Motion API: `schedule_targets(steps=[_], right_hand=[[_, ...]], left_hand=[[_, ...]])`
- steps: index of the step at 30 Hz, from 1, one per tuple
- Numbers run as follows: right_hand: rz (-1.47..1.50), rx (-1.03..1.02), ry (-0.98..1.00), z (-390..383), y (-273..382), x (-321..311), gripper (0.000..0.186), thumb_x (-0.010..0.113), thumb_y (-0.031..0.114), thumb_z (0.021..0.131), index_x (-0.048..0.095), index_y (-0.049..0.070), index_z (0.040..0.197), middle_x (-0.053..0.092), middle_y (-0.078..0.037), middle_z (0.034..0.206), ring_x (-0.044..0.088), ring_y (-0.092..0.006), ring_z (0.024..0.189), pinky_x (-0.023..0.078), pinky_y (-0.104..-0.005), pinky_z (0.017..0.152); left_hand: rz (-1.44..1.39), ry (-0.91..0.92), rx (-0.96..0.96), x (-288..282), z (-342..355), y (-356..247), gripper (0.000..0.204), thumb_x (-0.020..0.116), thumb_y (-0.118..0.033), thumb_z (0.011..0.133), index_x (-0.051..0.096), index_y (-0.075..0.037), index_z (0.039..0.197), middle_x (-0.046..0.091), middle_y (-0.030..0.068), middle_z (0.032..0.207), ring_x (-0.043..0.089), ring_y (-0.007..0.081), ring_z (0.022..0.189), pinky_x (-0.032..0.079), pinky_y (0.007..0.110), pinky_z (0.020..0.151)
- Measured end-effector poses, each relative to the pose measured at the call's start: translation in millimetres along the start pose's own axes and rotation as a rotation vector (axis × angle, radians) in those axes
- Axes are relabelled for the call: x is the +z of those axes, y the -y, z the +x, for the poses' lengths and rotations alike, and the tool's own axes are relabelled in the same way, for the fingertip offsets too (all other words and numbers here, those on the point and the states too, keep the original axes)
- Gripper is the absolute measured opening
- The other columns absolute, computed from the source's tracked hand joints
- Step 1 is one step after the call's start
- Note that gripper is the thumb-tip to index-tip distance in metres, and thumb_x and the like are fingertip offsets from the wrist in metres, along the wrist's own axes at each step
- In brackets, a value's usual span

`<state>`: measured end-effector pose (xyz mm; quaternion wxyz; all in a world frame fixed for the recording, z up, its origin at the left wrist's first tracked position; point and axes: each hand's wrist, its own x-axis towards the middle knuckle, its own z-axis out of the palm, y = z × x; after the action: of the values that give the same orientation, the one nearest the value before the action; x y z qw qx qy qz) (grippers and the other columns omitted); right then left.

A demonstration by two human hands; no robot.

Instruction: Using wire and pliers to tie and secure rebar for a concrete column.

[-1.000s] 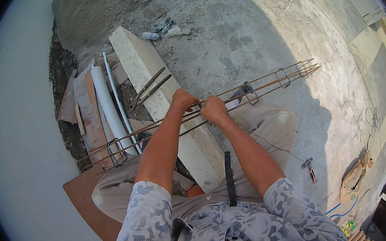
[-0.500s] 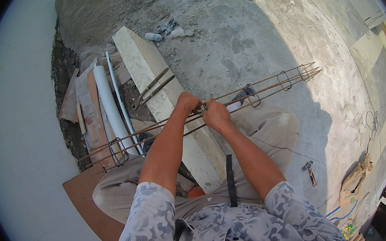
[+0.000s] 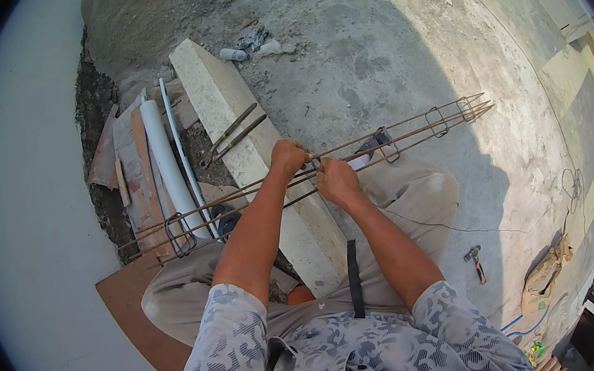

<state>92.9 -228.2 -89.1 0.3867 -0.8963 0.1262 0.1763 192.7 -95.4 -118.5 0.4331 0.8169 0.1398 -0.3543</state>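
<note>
A long, narrow cage of rusty rebar [image 3: 418,131] lies across my lap, with square wire stirrups around its bars. My left hand [image 3: 290,159] is closed in a pinch at the upper bar, beside a stirrup [image 3: 316,163] in the middle of the cage. What its fingertips hold is too small to make out. Just right of that stirrup, my right hand [image 3: 338,181] is closed with curled fingers. A thin wire [image 3: 453,228] trails rightward from beside my right forearm; its other end is hidden at the hand. Several stirrups sit bunched at the left [image 3: 181,235].
Long-handled cutters [image 3: 237,132] rest on a concrete beam [image 3: 218,85] under the cage. White pipes [image 3: 166,163] and boards lie to the left beside a wall [image 3: 39,212]. A hammer [image 3: 475,264] and a torn paper bag [image 3: 544,279] are on the ground at right.
My right hand has shifted slightly right and down, a little away from the left. The thin wire's free end has swung up and farther right. My left hand stays nearly in place.
</note>
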Motion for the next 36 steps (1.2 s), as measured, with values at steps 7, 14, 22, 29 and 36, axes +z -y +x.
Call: schedule_targets(steps=[7,14,22,29,36], right_hand=[[-0.094,-0.202,-0.097,34.4,-7.7,-24.6,0.015,0.058,0.01,0.09,0.069,0.002,0.097,0.07,-0.022,0.099,0.068,-0.0422,0.097,0.055,-0.0499,0.084],[-0.254,-0.216,-0.042,74.6,-19.6,-25.4,0.017,0.075,0.018,0.084,0.073,0.007,0.097,0.069,-0.018,0.103,0.069,-0.0376,0.1,0.055,-0.0472,0.083],[-0.143,-0.248,0.089,80.7,-23.2,-36.1,0.013,0.077,0.019,0.08,0.076,0.008,0.086,0.072,-0.019,0.091,0.07,-0.0371,0.091,0.054,-0.0463,0.08],[-0.1,-0.261,0.331,73.2,-24.4,-62.5,0.031,0.061,0.031,0.085,0.075,0.004,0.081,0.073,-0.021,0.089,0.069,-0.0395,0.085,0.053,-0.0475,0.079],[0.005,-0.177,0.438,49.2,-22.5,-62.6,0.037,0.053,0.036,0.082,0.074,0.006,0.077,0.075,-0.018,0.09,0.069,-0.0371,0.09,0.05,-0.0467,0.086]], left_hand=[[-0.124,0.023,0.054,4.5,4.7,9.1,0.009,0.077,0.005,0.077,0.072,0.005,0.084,0.071,0.011,0.075,0.064,0.0175,0.061,0.052,0.031,0.057],[-0.114,0.02,0.089,6.7,6.9,15.3,0.015,0.078,0.0,0.075,0.075,0.005,0.088,0.073,0.0123,0.077,0.066,0.0185,0.062,0.053,0.033,0.058],[0.058,-0.036,0.167,5.0,-28.3,-12.5,0.012,0.082,-0.003,0.075,0.075,0.003,0.082,0.071,0.0085,0.073,0.062,0.0147,0.062,0.051,0.031,0.058],[0.173,-0.103,0.352,8.1,-65.5,-30.2,0.016,0.083,-0.004,0.072,0.076,0.003,0.084,0.072,0.0093,0.075,0.063,0.0139,0.067,0.051,0.032,0.064],[0.152,-0.115,0.364,13.4,-77.8,-26.1,0.014,0.083,-0.003,0.07,0.073,0.003,0.079,0.07,0.0082,0.073,0.062,0.0136,0.065,0.05,0.032,0.062]])
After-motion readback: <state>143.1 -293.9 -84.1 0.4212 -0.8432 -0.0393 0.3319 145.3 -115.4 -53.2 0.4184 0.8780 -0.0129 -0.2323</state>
